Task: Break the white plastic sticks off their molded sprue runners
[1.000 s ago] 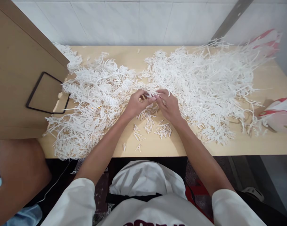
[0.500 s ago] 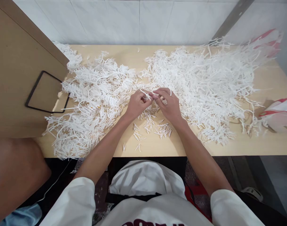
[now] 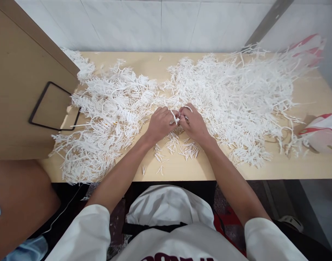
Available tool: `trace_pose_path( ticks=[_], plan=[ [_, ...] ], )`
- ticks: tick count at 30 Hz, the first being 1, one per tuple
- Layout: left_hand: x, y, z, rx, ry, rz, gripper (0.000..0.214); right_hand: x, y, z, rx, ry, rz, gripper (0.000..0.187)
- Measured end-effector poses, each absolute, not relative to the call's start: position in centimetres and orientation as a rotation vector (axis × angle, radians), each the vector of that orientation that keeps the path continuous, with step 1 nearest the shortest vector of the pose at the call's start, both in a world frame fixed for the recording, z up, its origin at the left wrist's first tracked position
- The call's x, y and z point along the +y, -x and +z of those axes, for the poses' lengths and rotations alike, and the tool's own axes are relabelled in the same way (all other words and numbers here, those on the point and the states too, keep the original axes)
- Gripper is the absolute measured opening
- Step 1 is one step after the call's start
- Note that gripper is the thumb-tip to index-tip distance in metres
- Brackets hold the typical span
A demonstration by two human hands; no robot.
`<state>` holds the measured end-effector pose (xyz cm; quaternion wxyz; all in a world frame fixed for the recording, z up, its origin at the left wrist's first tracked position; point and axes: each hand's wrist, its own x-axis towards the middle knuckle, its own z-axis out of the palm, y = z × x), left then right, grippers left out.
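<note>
My left hand (image 3: 160, 125) and my right hand (image 3: 194, 125) meet above the middle of the table, fingertips almost touching. Fingers of the left are curled closed around a white twig-like piece (image 3: 174, 116), whose thin end sticks up from the grip. Closed too, the right hand pinches at the same spot, and a curved white strand (image 3: 187, 107) shows over its fingers. Whether both strands belong to one piece is hidden by the fingers. Below the hands lie small bunches of short white sprigs (image 3: 189, 149).
Tangled white branching pieces form a left heap (image 3: 106, 119) and a larger right heap (image 3: 236, 98) on the wooden table (image 3: 209, 174). A cardboard box (image 3: 24, 90) stands at left, near another person's arm (image 3: 21, 195). A red-and-white bag (image 3: 323, 132) lies at right.
Both hands have rolled inward and their fingers have curled tighter around the white piece. The left hand's knuckles now face up. The heaps look the same.
</note>
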<state>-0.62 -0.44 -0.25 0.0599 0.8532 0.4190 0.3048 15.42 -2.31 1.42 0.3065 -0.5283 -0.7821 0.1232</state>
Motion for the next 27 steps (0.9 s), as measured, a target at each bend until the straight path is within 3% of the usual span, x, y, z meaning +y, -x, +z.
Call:
trace_pose_path(
  ticks=[9,15,27],
  plan=[
    [-0.2,0.8,-0.3,1.514,-2.396,1.011,0.016,-2.6,-15.1,1.0,-1.902,1.347,0.158,0.009],
    [-0.2,1.1,0.3,1.302,-2.059,1.132,0.023,-2.5,-15.2,1.0,-1.76,1.272,0.266,0.024],
    [0.3,1.2,-0.3,1.129,-2.406,1.349,0.031,-2.6,-15.1,1.6,-1.908,1.255,0.343,0.027]
  ],
)
